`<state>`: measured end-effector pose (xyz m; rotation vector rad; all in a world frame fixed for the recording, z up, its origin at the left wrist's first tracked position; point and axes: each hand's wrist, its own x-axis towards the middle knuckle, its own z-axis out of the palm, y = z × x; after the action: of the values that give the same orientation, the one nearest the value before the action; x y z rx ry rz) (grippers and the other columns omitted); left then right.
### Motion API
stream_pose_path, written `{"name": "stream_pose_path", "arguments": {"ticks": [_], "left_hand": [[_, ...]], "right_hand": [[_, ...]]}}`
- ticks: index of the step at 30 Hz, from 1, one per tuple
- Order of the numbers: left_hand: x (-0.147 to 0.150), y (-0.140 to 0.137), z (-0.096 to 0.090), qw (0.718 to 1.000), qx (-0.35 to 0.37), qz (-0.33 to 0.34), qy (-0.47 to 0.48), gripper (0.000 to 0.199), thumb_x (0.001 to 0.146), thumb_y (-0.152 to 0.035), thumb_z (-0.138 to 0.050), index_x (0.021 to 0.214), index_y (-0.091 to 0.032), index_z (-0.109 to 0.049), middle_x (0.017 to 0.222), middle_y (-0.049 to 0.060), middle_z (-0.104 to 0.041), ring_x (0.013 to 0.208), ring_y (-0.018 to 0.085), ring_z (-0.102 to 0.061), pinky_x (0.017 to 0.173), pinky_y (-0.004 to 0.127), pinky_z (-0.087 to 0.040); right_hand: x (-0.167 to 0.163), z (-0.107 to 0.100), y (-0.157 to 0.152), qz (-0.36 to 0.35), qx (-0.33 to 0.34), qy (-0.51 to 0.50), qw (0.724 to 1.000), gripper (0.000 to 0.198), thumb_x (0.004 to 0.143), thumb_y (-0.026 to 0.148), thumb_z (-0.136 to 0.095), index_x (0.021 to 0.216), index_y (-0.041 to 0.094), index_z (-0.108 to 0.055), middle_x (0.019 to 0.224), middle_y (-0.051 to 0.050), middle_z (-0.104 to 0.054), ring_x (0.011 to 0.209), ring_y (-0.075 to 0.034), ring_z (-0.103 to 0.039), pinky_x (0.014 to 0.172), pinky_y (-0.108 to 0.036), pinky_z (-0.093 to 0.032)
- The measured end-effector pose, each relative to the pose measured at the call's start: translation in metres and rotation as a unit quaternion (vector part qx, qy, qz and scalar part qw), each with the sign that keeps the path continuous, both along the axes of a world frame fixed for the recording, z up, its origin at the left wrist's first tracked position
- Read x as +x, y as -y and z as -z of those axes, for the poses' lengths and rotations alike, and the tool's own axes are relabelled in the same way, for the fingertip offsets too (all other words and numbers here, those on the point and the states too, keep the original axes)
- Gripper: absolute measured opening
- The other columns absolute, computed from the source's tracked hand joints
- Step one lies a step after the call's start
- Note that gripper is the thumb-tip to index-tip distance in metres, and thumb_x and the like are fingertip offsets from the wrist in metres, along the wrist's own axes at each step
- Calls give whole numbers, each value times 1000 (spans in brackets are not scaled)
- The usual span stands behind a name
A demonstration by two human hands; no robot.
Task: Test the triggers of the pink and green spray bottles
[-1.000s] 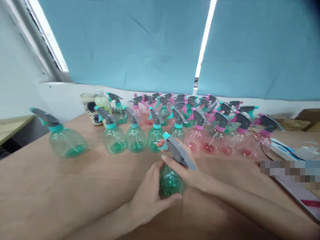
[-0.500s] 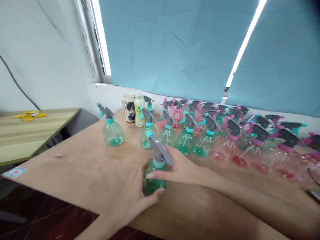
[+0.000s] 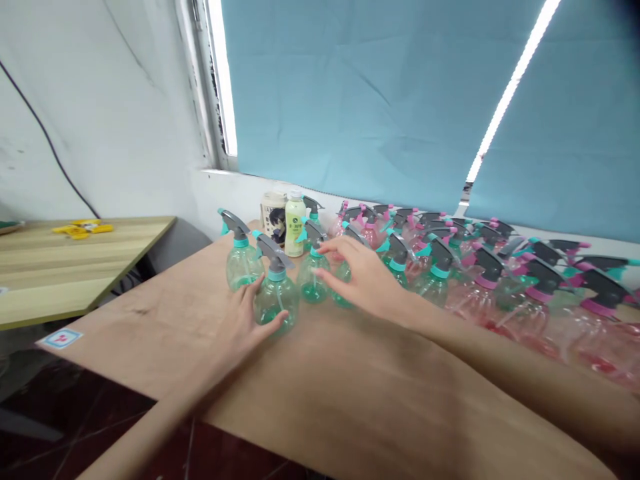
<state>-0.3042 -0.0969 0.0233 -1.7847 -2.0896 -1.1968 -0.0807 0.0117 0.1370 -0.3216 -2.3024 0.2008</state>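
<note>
Head view. The left hand [image 3: 243,325] curves about the left side of a green spray bottle [image 3: 276,301], its grip closed on the rounded body with the thumb in front; so wide a body probably invites a whole-hand hold rather than a fingertip pinch. The bottle is upright and seems to rest on the counter [image 3: 300,393], toward its left edge. The right hand [image 3: 367,275] holds nothing: its grip is apart, thumb and index finger spread beside the neighbouring green bottle [image 3: 313,280] (whether they touch it cannot be told). Another green bottle, the edge bottle [image 3: 242,263], stands by the left edge, just behind the held one and partly masked by it, leaving little room on that side.

Toward the far left corner, a labelled drink bottle [image 3: 295,227] and a printed cup [image 3: 274,223] stand side by side, backing the green bottles. Pink-collared bottles [image 3: 485,283] crowd the right part of the counter toward the far edge, their trigger heads overlapping in line of sight; the right forearm hides some of their bases. A sticker [image 3: 61,339] marks the near left corner. Beyond the left edge, a side table [image 3: 50,283] bears yellow objects [image 3: 83,229], too small to identify.
</note>
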Motion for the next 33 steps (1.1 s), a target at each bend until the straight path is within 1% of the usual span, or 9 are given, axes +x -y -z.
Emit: {"name": "stream_pose_path", "arguments": {"ticks": [4,7,10,13,16,20,27,30,33], "left_hand": [[-14,-15,-4,998,29,-35,-50,65,85,-60,-58,132,-19,-39,117,13,-56,110,34,-57,90,50,-48],[-18,-22,-9,992,58,-52,-97,62,85,-62,-55,128,-19,-44,120,13,-52,114,34,-53,94,50,-45],[-19,-29,-14,990,65,-55,-117,62,83,-62,-57,127,-19,-47,119,13,-49,115,35,-50,98,52,-41],[-21,-34,-18,987,59,-62,-137,63,82,-61,-58,126,-17,-50,116,13,-49,112,36,-49,98,53,-41],[-22,-40,-21,984,49,-75,-154,63,82,-61,-59,126,-16,-51,112,13,-48,110,37,-47,96,54,-41],[-25,-48,-26,982,37,-84,-168,64,82,-59,-60,125,-11,-53,107,14,-48,106,38,-48,94,54,-42],[-1,-26,-32,981,82,-91,-150,66,89,-57,-53,138,-14,-40,106,12,-47,103,34,-52,90,52,-44],[32,2,-32,991,82,-29,-101,50,95,-53,-45,135,-22,-43,108,9,-48,102,29,-56,90,49,-46],[72,23,-27,994,-26,86,-62,55,95,-53,-46,142,-28,-32,128,10,-47,119,30,-51,99,50,-42]], "right_hand": [[-24,-18,-24,99,103,-1,990,28,89,27,-54,113,13,-57,116,-17,-64,111,-30,-57,94,-42,-43],[-45,-24,-39,186,105,82,973,41,89,34,-53,121,8,-53,118,-19,-64,110,-33,-58,96,-45,-37],[-62,-22,-49,209,92,125,965,51,90,36,-53,127,-1,-49,94,-21,-71,97,-35,-64,98,-50,-32],[-70,-18,-55,207,79,145,964,49,92,30,-52,129,-2,-47,90,-21,-72,95,-33,-66,98,-49,-32],[-71,-18,-60,189,57,160,967,41,93,21,-50,128,1,-47,98,-21,-72,96,-31,-66,85,-39,-42],[-66,-23,-62,157,30,167,973,38,93,20,-51,126,2,-47,99,-21,-71,93,-28,-66,71,-32,-43],[-32,-24,-21,108,8,179,978,35,94,24,-50,126,8,-48,96,-15,-71,85,-25,-66,65,-30,-43],[-2,-21,4,84,-5,194,977,33,96,23,-44,125,8,-48,96,-15,-71,83,-26,-66,65,-33,-44],[31,-15,21,68,-21,178,982,35,96,23,-45,129,11,-47,105,-15,-69,89,-26,-67,68,-34,-46]]}}
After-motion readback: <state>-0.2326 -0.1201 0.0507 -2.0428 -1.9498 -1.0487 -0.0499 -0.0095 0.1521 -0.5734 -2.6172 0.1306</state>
